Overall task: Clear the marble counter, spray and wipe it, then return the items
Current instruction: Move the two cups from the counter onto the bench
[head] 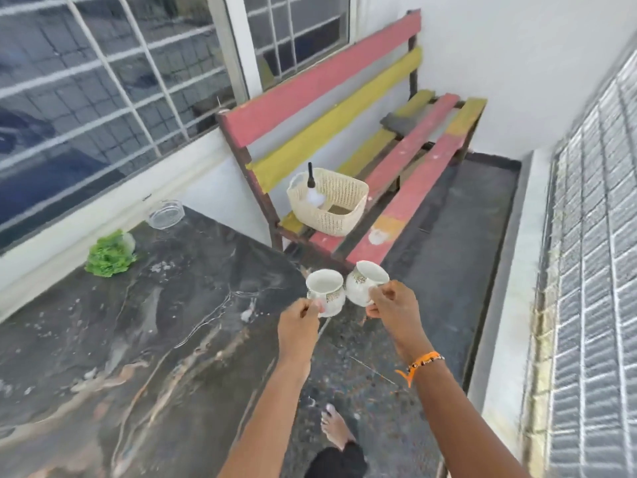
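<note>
Two white cups with a gold pattern are held side by side just past the right edge of the dark marble counter (138, 322). My left hand (298, 326) grips the handle of the left cup (325, 293). My right hand (393, 305) grips the right cup (365, 282), which tilts to the left. On the counter's far side lie a green leafy plant (108, 255) and a clear glass dish (165, 213). A cream woven basket (331, 203) stands on the bench (406, 188), with a spray bottle (312, 188) in it.
The red and yellow slatted bench stands against the white wall beyond the counter, with a dark cloth (401, 122) on its far end. Barred windows run along the left, a grey tiled wall along the right. My bare foot (336, 429) is on the dark floor.
</note>
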Action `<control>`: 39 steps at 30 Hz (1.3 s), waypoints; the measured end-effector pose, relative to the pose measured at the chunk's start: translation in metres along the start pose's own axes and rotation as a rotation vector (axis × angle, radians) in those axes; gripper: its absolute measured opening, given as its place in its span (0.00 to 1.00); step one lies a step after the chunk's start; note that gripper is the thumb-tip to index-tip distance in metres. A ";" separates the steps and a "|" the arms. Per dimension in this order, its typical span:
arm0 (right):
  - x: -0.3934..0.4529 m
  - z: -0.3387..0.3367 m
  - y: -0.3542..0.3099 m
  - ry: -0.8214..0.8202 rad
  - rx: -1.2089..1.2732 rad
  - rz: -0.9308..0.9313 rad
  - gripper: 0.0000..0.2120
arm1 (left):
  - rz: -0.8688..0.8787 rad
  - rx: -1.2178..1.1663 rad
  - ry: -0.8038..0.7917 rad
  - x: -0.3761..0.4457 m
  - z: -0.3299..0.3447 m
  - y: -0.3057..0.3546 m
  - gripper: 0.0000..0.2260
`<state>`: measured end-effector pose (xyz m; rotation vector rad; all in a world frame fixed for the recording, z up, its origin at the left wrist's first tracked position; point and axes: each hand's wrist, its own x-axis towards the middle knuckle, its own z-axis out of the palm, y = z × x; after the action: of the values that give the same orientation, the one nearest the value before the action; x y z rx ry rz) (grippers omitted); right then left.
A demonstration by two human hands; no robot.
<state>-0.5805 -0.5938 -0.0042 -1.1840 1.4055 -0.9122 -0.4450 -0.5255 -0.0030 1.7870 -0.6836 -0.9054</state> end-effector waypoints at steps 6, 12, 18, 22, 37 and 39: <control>0.094 -0.032 0.000 0.038 -0.048 0.044 0.10 | -0.076 0.002 -0.074 0.071 0.082 0.018 0.14; 0.181 -0.041 0.011 0.039 -0.088 0.123 0.10 | -0.134 0.051 -0.029 0.140 0.147 0.022 0.14; 0.258 -0.036 0.038 -0.058 -0.154 0.206 0.09 | -0.225 0.058 -0.012 0.194 0.189 0.004 0.13; 0.314 -0.026 0.062 -0.123 -0.203 0.253 0.08 | -0.324 0.074 0.041 0.235 0.214 -0.023 0.12; 0.460 0.003 0.133 -0.376 -0.486 0.232 0.04 | -0.491 -0.100 0.132 0.344 0.297 -0.091 0.12; 0.470 0.004 0.138 -0.399 -0.525 0.190 0.03 | -0.474 -0.086 0.125 0.345 0.299 -0.096 0.11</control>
<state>-0.5905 -1.0197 -0.2460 -1.4873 1.4292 -0.1507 -0.4926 -0.9133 -0.2591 1.9439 -0.1345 -1.1012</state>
